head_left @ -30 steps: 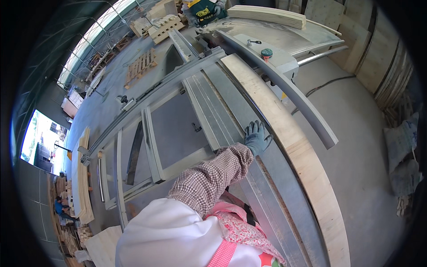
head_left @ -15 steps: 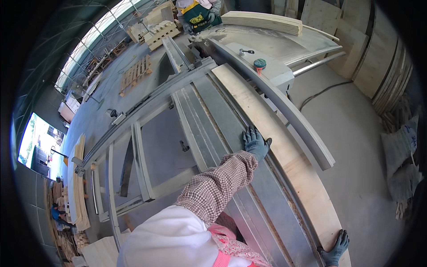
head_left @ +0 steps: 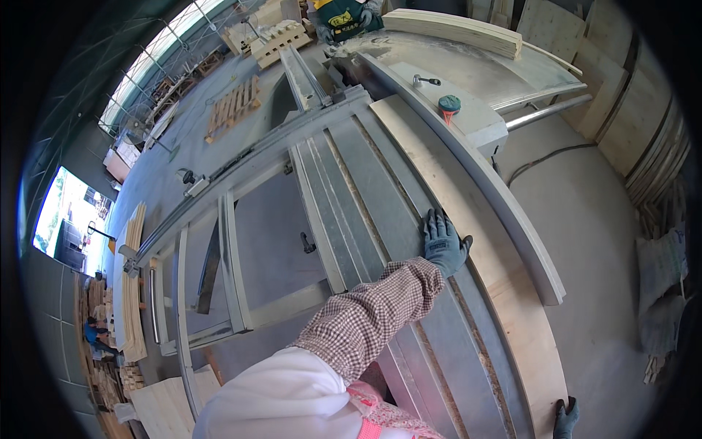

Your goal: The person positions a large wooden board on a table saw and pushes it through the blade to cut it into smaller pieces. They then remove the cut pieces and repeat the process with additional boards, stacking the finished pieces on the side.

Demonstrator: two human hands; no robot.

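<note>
A long, narrow plywood board (head_left: 504,285) lies along the grey metal sliding table (head_left: 387,197) of a panel saw. Its right side runs up against the long metal fence (head_left: 504,208). My left hand (head_left: 446,245), in a grey-blue work glove, lies flat with fingers stretched out at the board's left edge, partly on the table. At the near right corner, my gloved right hand (head_left: 565,418) grips the board's edge, thumb on the top face and fingers over the side. The lower part of this hand is cut off by the picture's edge.
A co-worker's apron (head_left: 347,20) shows at the far end, beside a plywood stack (head_left: 453,31). Left of the table is an open metal frame (head_left: 234,271); a pallet (head_left: 232,110) lies on the floor beyond. Large sheets (head_left: 607,95) lean at the right.
The gap between board and fence has closed as the board shifted right. My right hand has moved from lying on the board to its edge. My left hand stays flat; the view has shifted.
</note>
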